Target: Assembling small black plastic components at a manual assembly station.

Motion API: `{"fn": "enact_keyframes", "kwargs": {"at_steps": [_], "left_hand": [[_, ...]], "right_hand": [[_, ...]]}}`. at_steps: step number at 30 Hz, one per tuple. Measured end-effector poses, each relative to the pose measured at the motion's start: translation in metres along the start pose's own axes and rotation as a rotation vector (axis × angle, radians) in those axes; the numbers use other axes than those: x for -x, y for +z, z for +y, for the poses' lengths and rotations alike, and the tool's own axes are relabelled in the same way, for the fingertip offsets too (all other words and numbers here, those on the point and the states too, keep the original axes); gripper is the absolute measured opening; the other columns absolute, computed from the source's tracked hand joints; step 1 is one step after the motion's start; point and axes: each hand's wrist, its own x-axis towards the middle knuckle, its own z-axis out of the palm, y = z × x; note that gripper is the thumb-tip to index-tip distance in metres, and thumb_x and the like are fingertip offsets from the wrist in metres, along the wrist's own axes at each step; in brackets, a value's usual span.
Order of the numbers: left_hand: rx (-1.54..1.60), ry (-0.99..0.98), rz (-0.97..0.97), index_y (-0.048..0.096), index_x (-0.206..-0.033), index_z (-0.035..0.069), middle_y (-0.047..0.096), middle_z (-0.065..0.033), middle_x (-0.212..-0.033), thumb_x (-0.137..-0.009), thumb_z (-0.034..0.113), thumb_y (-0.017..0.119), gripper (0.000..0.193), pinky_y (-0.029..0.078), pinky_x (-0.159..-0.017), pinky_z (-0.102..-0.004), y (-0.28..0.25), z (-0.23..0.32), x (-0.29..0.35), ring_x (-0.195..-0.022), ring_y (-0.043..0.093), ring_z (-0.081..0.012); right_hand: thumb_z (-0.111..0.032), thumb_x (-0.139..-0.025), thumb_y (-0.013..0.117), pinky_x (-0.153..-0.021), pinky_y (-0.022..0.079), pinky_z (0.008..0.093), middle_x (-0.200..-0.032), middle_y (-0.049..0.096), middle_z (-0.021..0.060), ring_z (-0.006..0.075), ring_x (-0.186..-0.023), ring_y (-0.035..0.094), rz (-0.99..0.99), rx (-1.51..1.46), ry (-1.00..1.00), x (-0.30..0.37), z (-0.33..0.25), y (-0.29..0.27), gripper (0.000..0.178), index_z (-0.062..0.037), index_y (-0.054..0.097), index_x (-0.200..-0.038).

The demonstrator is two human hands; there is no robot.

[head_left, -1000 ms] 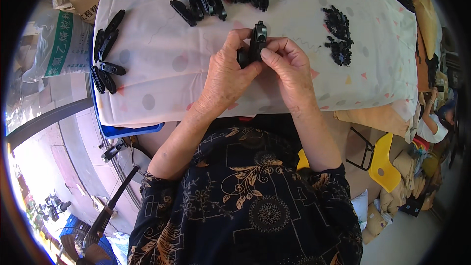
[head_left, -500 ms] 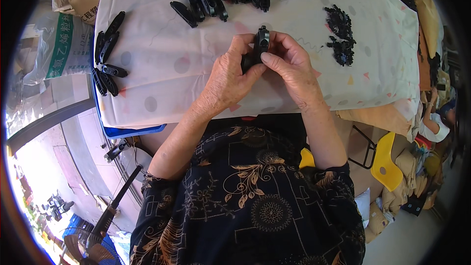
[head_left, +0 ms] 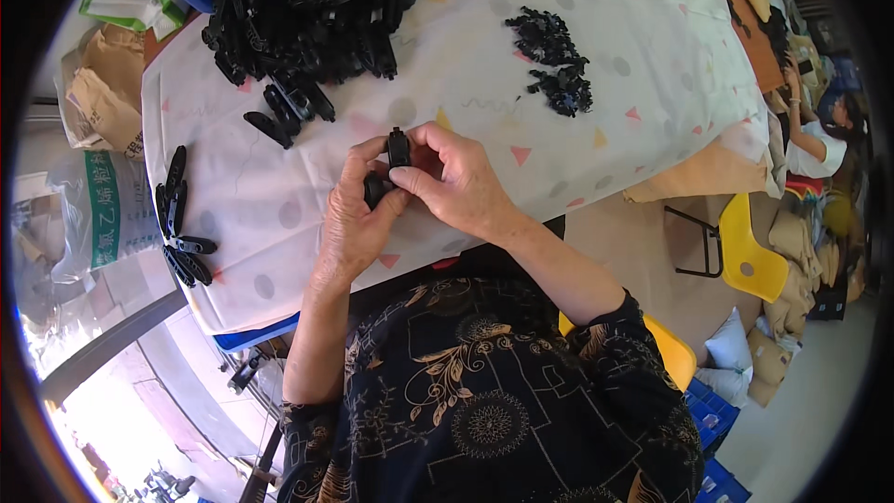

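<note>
Over the near part of the table, my two hands meet around an elongated black plastic part (head_left: 399,148) with a small knob at its upper end. My left hand (head_left: 350,216) is closed on it, its fingers wrapped behind. A dark rounded portion (head_left: 374,188) shows between the left thumb and fingers; whether it belongs to the same piece I cannot tell. My right hand (head_left: 463,182) pinches the part with the thumb on its front. Further off lies a big heap of long black plastic parts (head_left: 298,9). Several similar parts (head_left: 177,214) are fanned out at the table's left edge.
A pile of small black pieces (head_left: 557,61) lies on the patterned tablecloth (head_left: 577,158), right of my hands. Paper and plastic sacks (head_left: 112,93) crowd the left side. A yellow chair (head_left: 751,251) stands at the right, and another person (head_left: 819,149) sits beyond it.
The view has turned, so the table and heap appear shifted left and lower. Both hands still hold the black part together, and it stands upright between them.
</note>
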Motion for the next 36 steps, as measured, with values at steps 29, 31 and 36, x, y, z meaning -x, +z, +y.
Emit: {"fn": "enact_keyframes", "kwargs": {"at_steps": [29,31,36], "left_hand": [[-0.741,0.055,0.338,0.052,-0.099,0.004,0.063,-0.0166,-0.085,-0.079,0.009,0.061,0.023,0.049,-0.065,-0.0366,-0.118,-0.006,-0.038,-0.07,0.063,-0.0297],[-0.622,-0.032,0.383,0.053,-0.105,0.003,0.062,-0.0134,-0.084,-0.081,0.008,0.06,0.025,0.05,-0.064,-0.0325,-0.115,-0.002,-0.029,-0.07,0.065,-0.023],[0.208,-0.023,0.303,0.051,-0.118,0.0,0.06,-0.0097,-0.092,-0.086,0.008,0.058,0.033,0.053,-0.067,-0.0261,-0.08,-0.003,-0.009,-0.081,0.066,-0.0193]], "right_hand": [[0.002,-0.073,0.072,-0.058,0.045,0.027,-0.081,0.058,0.0048,0.0163,-0.068,0.055,0.256,0.656,-0.494,-0.02,0.018,-0.069,0.023,-0.0046,0.056,-0.087],[0.004,-0.073,0.073,-0.057,0.045,0.025,-0.081,0.057,0.0046,0.0147,-0.067,0.054,0.257,0.586,-0.456,-0.011,0.016,-0.069,0.024,-0.004,0.055,-0.087],[0.009,-0.072,0.071,-0.062,0.048,0.0259,-0.086,0.059,0.009,0.0167,-0.072,0.057,0.324,0.581,-0.656,0.0,0.016,-0.068,0.025,-0.0009,0.056,-0.088]]}}
